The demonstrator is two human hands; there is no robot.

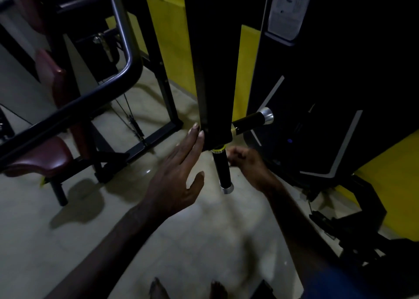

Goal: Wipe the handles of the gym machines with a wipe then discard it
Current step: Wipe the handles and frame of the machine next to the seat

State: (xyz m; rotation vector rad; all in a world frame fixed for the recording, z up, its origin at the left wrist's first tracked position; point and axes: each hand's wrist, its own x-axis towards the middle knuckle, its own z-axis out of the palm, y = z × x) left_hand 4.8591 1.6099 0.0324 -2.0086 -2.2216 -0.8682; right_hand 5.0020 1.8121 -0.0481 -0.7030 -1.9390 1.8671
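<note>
One black machine column [215, 60] runs down the frame centre, partly hiding the yellow wall [174, 38]. One maroon seat [43, 158] sits at left. Two black handles: one [223, 169] hangs below the column, one [251, 120] projects right. The left hand [179, 174], fingers straight, touches the column edge. The right hand [244, 162], fingers curled, is beside the lower handle; whether it holds a wipe cannot be determined. Two bare feet [158, 288] appear at bottom.

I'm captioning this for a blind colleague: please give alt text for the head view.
A person's left hand, fingers straight, reaches to a black machine arm, while the right hand, curled, sits beside the lower handle. Whether it holds a wipe cannot be told. A second handle juts right; maroon seat at left.
</note>
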